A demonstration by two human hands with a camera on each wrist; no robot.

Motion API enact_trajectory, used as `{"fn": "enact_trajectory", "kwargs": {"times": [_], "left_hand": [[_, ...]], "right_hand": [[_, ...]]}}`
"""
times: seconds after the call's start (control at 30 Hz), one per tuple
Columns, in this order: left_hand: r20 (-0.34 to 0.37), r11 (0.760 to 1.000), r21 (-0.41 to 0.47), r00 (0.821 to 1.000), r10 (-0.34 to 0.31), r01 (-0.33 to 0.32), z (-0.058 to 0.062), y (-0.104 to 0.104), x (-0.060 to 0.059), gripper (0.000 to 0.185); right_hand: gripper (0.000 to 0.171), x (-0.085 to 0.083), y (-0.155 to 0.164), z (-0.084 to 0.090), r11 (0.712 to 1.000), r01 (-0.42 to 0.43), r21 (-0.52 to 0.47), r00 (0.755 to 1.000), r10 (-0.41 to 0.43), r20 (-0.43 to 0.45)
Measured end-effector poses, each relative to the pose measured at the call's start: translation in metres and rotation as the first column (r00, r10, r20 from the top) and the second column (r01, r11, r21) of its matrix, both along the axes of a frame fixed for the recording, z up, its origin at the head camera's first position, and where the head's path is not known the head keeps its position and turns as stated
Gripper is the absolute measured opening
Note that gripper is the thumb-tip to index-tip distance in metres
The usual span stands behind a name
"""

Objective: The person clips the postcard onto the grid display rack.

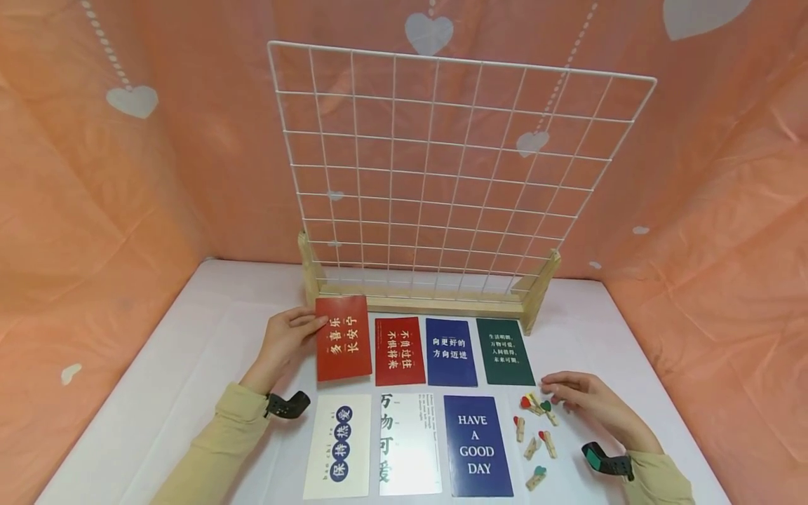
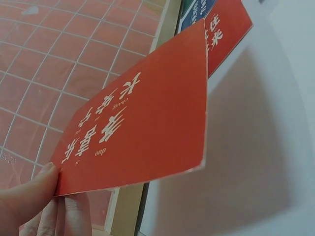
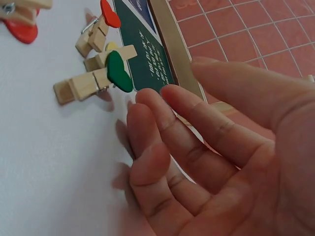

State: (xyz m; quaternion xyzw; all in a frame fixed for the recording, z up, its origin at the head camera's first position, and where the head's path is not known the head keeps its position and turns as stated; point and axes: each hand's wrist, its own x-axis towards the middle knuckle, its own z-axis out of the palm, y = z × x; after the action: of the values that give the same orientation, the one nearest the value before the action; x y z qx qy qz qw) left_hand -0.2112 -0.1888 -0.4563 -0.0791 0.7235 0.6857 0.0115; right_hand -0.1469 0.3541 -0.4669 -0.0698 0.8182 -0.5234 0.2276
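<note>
A red card with white characters (image 1: 344, 344) is pinched between the thumb and fingers of my left hand (image 1: 285, 344). In the left wrist view the card (image 2: 147, 128) stands tilted above the white table, casting a shadow on it. My right hand (image 1: 590, 400) hovers at the table's right with loosely bent fingers and nothing in them. Beside its fingertips, in the right wrist view, lies a wooden clothespin with a green heart (image 3: 118, 71); another with a red heart (image 3: 101, 29) is just beyond it. Several more such clothespins (image 1: 533, 449) are scattered below.
A white wire grid (image 1: 435, 147) leans in a wooden stand (image 1: 442, 303) at the back. Before it lie a second red card (image 1: 400, 351), a blue card (image 1: 451, 354) and a green card (image 1: 505, 354). Nearer are a cream card (image 1: 322, 449), a white card (image 1: 410, 449) and another blue card (image 1: 477, 477).
</note>
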Motion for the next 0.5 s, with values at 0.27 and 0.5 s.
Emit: {"fn": "enact_trajectory", "kwargs": {"times": [0.27,0.5], "left_hand": [[0.005,1.0,0.014,1.0,-0.008,0.007,0.0048,0.0013,-0.0026,0.044],[0.006,1.0,0.016,1.0,0.002,-0.002,0.0081,0.0047,-0.0049,0.042]], "right_hand": [[0.036,-0.0018,0.0007,0.0008,1.0,-0.021,-0.012,1.0,0.021,0.02],[0.035,0.0015,-0.0007,0.0032,0.999,-0.043,-0.026,0.999,0.043,0.019]]}}
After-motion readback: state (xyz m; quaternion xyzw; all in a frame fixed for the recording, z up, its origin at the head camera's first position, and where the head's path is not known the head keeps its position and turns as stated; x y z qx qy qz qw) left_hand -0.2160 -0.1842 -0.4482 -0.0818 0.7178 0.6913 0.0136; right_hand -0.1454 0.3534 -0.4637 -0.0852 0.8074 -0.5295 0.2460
